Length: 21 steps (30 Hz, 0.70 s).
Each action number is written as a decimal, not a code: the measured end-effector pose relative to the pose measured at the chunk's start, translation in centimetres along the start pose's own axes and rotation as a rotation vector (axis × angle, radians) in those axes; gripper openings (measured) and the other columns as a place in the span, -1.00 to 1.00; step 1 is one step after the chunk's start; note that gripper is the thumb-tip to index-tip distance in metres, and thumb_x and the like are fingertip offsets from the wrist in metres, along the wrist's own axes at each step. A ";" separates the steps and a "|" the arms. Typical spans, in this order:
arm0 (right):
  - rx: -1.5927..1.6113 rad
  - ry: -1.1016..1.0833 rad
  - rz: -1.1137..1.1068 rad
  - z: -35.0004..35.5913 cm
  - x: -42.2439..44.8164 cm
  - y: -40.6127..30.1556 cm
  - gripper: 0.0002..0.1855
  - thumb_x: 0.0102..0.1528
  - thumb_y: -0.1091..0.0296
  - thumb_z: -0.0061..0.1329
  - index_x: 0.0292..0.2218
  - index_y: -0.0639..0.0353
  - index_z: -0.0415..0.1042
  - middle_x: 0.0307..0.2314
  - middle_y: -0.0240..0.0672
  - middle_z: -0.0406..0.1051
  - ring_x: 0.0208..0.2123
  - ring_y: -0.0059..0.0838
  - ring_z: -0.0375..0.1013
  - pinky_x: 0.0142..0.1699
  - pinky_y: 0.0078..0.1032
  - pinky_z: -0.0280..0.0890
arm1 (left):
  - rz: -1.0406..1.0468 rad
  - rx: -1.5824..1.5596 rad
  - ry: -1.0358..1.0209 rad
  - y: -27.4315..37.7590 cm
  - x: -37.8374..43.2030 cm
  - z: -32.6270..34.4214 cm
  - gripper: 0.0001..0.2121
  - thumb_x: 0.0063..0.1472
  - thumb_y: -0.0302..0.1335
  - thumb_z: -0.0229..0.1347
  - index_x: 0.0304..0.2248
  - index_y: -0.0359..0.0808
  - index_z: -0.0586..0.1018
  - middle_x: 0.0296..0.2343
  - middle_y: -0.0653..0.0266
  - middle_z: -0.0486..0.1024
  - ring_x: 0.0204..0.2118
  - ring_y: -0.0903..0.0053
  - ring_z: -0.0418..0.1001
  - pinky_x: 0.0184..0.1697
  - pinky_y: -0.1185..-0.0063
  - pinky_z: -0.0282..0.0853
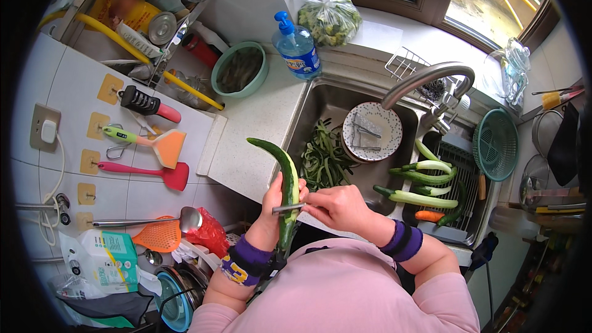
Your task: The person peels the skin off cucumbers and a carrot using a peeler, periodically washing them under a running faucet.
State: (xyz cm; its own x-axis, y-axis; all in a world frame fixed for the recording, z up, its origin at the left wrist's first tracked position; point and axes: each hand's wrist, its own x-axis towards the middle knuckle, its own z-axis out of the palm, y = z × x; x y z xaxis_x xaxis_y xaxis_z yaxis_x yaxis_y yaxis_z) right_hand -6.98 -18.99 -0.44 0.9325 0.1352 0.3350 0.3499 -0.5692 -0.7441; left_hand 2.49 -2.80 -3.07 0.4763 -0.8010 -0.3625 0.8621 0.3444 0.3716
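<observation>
My left hand (273,201) grips a long, curved dark green cucumber (283,157), its tip pointing up and left. A pale strip of bare flesh runs down the cucumber's right side. My right hand (335,206) is shut on a metal peeler (287,208), whose head lies across the cucumber near my left hand. The peeler's blade edge is too small to make out. Beyond my hands, a heap of green peel strips (326,155) lies in the left basin of the steel sink (319,97).
A dotted bowl (393,125) stands in the sink under the curved tap (430,71). Peeled and unpeeled cucumbers (423,198) and a carrot (430,216) lie on the rack at right. A soap bottle (298,51) and a green basin (240,69) stand on the counter.
</observation>
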 end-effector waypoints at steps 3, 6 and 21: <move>-0.001 0.025 0.050 0.0 0.4 1.0 -0.85 -0.02 0.21 -0.05 -0.52 0.05 0.40 -0.73 -0.36 0.32 -0.70 -0.30 0.32 -0.65 -0.44 0.18 | 0.025 0.002 0.103 -0.5 -0.4 1.1 -0.63 0.25 -0.14 -0.36 -0.41 -0.26 0.33 -0.54 0.26 0.31 -0.54 0.50 0.27 -0.56 0.59 0.19; -0.006 0.025 0.073 -0.1 0.9 1.5 -0.83 -0.01 0.20 -0.07 -0.54 0.05 0.40 -0.72 -0.35 0.33 -0.70 -0.28 0.33 -0.65 -0.44 0.18 | 0.033 -0.033 0.130 -0.5 -0.7 1.6 -0.64 0.25 -0.16 -0.35 -0.37 -0.26 0.36 -0.51 0.26 0.35 -0.51 0.50 0.31 -0.55 0.59 0.18; -0.144 0.069 0.236 0.7 4.2 7.1 -0.75 0.01 0.06 -0.14 -0.47 0.00 0.44 -0.75 -0.30 0.35 -0.66 -0.23 0.37 -0.55 -0.34 0.25 | -0.249 0.063 0.103 -0.6 -2.1 3.1 -0.53 0.24 -0.06 -0.40 -0.46 -0.35 0.29 -0.56 0.31 0.19 -0.57 0.57 0.16 -0.54 0.63 0.12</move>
State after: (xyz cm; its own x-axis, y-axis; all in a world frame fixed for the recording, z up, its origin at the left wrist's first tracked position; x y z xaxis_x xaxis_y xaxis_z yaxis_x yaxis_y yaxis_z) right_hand -0.52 -21.88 -4.69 0.9766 -0.0678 0.2043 0.1025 -0.6882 -0.7182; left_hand 0.40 -2.79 0.09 0.2684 -0.8024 -0.5330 0.9441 0.1093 0.3109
